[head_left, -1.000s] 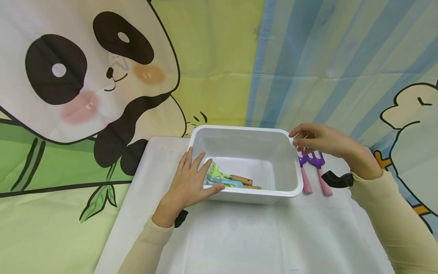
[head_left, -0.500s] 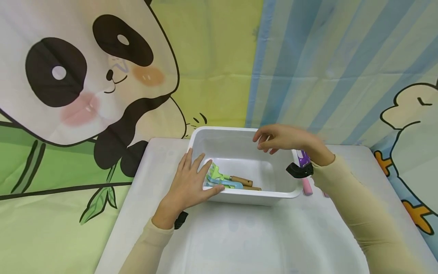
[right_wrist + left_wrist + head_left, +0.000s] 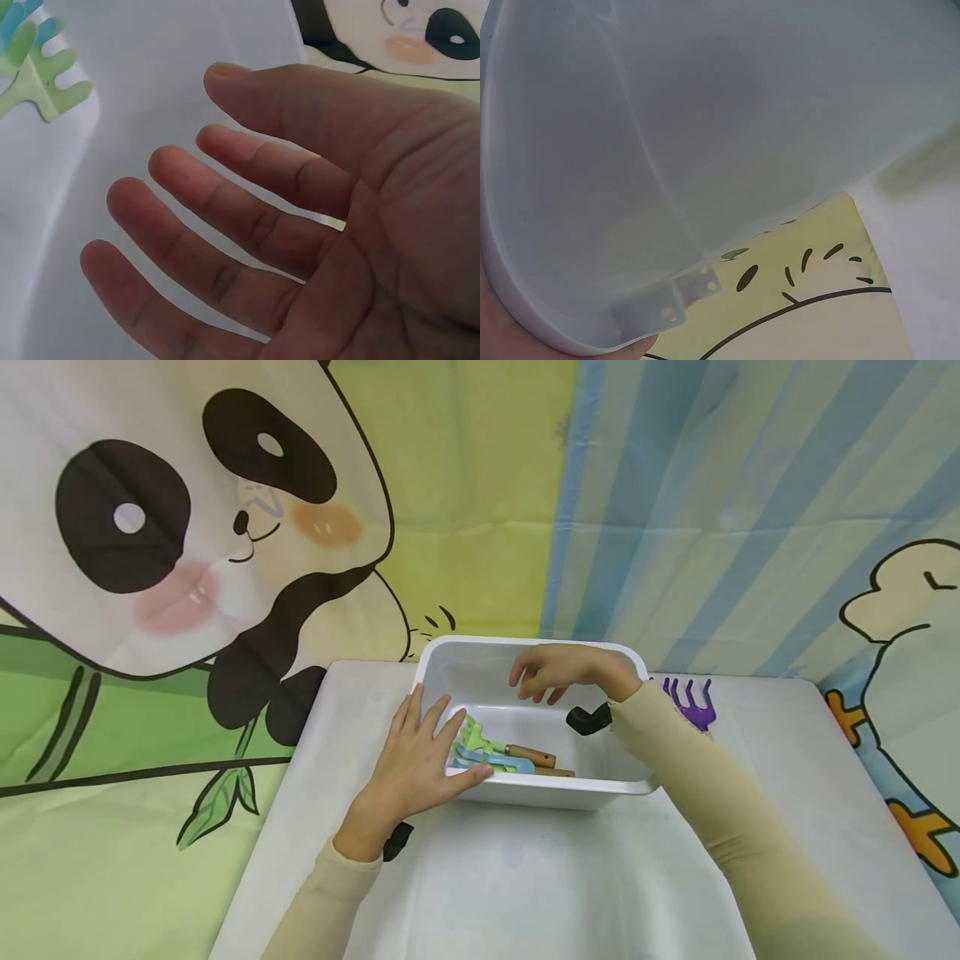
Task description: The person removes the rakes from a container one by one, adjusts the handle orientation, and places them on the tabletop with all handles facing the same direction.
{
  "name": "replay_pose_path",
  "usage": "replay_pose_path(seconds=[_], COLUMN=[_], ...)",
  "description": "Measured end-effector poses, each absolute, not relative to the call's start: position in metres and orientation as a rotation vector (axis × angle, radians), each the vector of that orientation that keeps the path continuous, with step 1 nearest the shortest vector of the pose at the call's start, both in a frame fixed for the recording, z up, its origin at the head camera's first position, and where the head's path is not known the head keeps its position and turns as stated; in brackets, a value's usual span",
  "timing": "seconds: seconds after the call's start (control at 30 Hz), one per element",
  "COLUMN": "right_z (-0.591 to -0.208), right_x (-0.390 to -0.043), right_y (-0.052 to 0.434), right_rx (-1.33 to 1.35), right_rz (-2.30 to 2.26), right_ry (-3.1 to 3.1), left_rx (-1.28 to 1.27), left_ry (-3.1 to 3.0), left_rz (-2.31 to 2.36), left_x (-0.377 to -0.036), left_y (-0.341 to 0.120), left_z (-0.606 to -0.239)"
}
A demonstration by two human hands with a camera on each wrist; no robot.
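Note:
A white plastic bin (image 3: pixel 525 789) stands on the table. My left hand (image 3: pixel 411 760) rests on its left front corner with the fingers spread; the left wrist view shows the bin's outer wall (image 3: pixel 727 135) from below. Above the inside of the bin hovers my right hand (image 3: pixel 558 668), its fingers loosely bent and holding nothing. Beneath it, at the bin's front left, lie a small green hand rake (image 3: pixel 476 739) and a light blue tool (image 3: pixel 510 762), both with wooden handles. The right wrist view catches the green rake's tines (image 3: pixel 56 82) beyond the bare fingers.
A purple fork-like tool (image 3: pixel 699 714) lies on the white-covered table (image 3: pixel 525 877), right of the bin, partly hidden by the right sleeve (image 3: pixel 720 810). Behind the table hangs a cloth (image 3: pixel 480 510) printed with a panda.
My right hand has moved left from the bin's right rim to over its inside. The right sleeve now covers most of the purple tools. My left hand has stayed in place.

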State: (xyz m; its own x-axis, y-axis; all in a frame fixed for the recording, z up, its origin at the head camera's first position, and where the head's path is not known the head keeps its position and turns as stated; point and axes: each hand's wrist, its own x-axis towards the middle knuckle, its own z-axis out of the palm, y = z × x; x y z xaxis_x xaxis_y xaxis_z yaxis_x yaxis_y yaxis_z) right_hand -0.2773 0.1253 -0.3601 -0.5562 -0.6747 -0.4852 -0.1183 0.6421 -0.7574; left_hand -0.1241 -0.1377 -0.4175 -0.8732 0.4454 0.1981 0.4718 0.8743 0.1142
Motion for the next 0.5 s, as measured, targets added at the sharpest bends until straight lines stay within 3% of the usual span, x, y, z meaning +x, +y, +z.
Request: replay_pose_path(seconds=[0.5], right_z=[-0.428], right_x=[-0.288], right_y=[0.107], right_rx=[-0.596], right_rz=[-0.768], right_ry=[2.027], left_rx=[-0.694], left_ry=[-2.881], left_rz=[-0.224], left_x=[-0.124], left_y=[-0.137], left_z=[-0.418])
